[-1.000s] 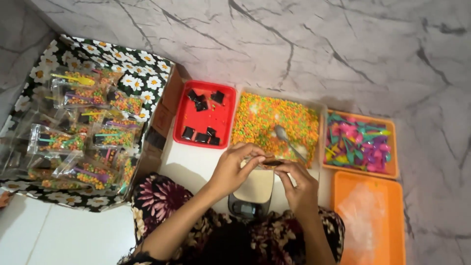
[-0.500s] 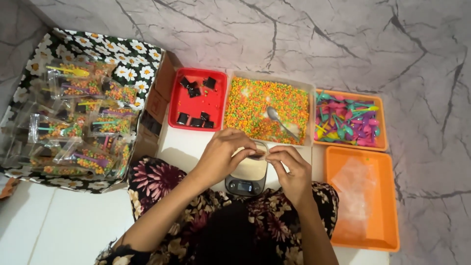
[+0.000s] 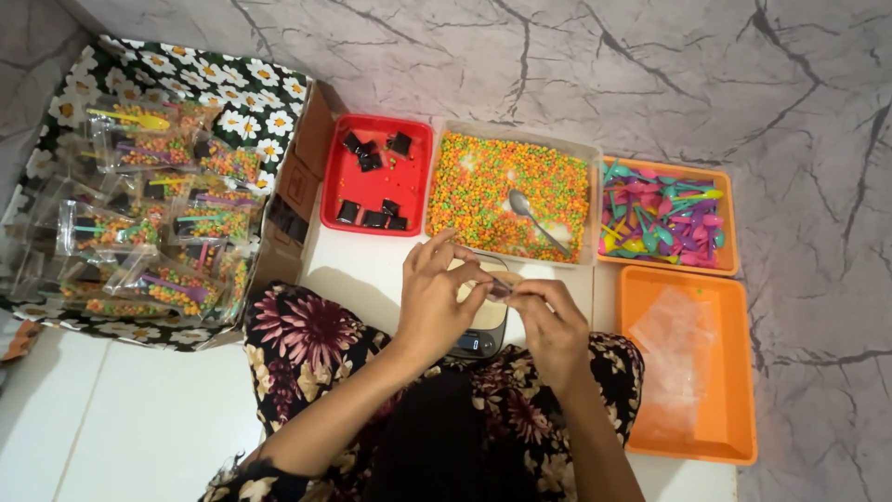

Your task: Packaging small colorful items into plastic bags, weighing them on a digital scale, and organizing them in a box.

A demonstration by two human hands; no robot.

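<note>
Left hand (image 3: 437, 297) and right hand (image 3: 550, 321) pinch small clear packet (image 3: 499, 286) together above scale (image 3: 480, 327); tray of coloured beads (image 3: 506, 191) just beyond, spoon (image 3: 537, 220) resting in it.

filled clear packets (image 3: 149, 232) left, in box | scale screen (image 3: 472, 343) centre, dark

Red tray (image 3: 420, 163), orange trays (image 3: 734, 372), orange-green sprinkles (image 3: 492, 191), daisy-patterned black cloth (image 3: 251, 93).

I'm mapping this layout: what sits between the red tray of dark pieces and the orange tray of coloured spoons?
In the head view, a clear tub of orange and green sprinkles, with a metal spoon lying in it, sits between the red tray and the orange tray.
</note>
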